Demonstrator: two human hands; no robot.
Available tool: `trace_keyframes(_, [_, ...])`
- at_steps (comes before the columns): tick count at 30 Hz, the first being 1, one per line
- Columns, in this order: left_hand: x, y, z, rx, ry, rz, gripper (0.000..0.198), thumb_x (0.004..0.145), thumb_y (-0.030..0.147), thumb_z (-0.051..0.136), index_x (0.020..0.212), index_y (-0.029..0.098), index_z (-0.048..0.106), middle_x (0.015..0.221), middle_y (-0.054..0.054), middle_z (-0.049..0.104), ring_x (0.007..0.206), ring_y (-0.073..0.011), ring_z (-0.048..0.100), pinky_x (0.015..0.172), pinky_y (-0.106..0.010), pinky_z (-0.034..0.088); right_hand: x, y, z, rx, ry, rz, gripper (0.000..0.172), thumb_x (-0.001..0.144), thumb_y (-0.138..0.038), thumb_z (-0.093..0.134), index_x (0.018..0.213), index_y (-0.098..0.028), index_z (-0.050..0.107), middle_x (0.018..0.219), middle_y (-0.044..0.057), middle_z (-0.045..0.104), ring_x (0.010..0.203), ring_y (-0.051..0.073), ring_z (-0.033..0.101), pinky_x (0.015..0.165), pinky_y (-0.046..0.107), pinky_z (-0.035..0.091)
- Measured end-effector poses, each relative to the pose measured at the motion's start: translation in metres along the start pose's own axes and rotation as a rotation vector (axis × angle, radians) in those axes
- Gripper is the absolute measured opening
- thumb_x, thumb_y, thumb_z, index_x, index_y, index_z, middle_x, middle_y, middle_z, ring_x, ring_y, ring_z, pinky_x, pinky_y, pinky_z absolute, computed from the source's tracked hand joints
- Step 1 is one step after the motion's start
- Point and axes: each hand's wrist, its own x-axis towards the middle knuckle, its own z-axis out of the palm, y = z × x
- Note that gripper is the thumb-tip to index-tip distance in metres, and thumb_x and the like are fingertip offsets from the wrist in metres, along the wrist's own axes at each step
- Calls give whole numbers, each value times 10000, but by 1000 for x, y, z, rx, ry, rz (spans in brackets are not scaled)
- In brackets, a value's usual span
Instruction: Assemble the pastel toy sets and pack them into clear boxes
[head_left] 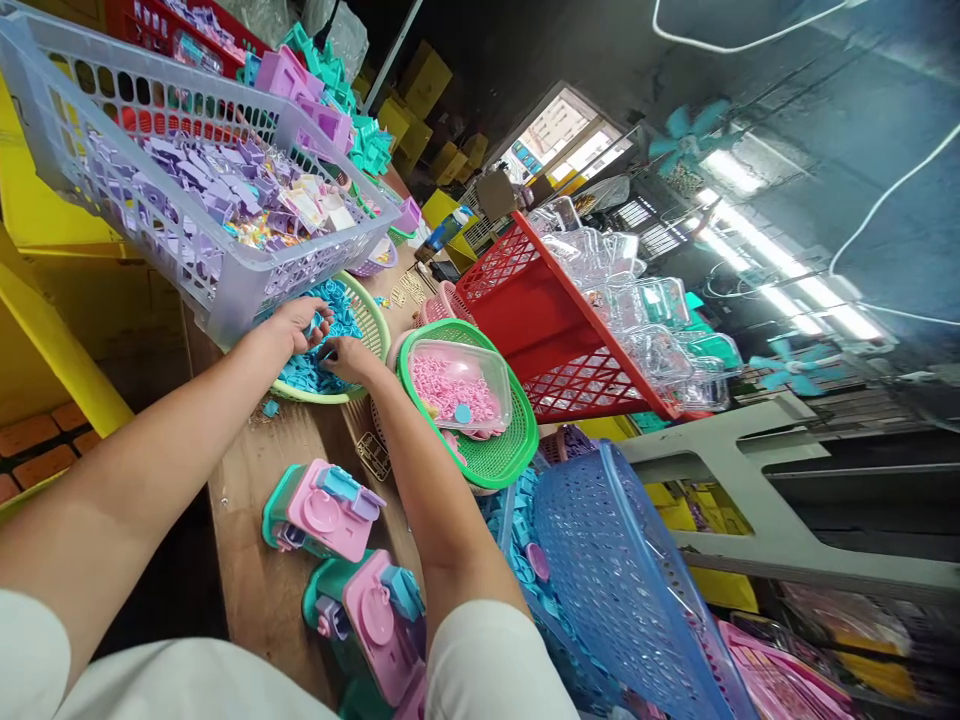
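A pale yellow-green round basket (373, 318) on the wooden table holds a heap of small blue plastic pieces (341, 312). Over its left side is my left hand (298, 322), palm turned up and fingers curled around what looks like a blue plastic piece. My right hand (349, 360) reaches over the basket's near right side. Its fingers are bent together at the blue pieces, and what they hold, if anything, is hidden. Nearer to me, pink-and-green toy assemblies (330, 508) with blue and purple parts stand on the table (251, 560).
Left of the basket is a translucent crate (247, 265) of purple parts. On the right are a green basket (517, 450) bearing a clear tray of pink pieces, a red crate (517, 320) with clear packages, and a blue basket (607, 560).
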Motion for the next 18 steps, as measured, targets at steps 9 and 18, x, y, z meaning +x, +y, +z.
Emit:
trace_keyframes(9, [2, -2, 2, 69, 50, 79, 78, 843, 59, 615, 838, 132, 642, 555, -8, 563, 405, -76, 456, 359, -140, 321, -1, -5, 4, -22, -55, -20, 251, 767, -87, 747, 1002, -169, 779, 1041, 81, 790, 962, 202, 713, 845, 230, 501])
trace_keyframes(18, [-3, -4, 4, 114, 74, 118, 144, 834, 50, 604, 718, 133, 583, 516, 3, 527, 383, -57, 430, 347, -119, 301, -3, 4, 2, 556, 190, 112, 119, 883, -128, 516, 959, -181, 590, 875, -2, 691, 814, 123, 668, 801, 250, 561])
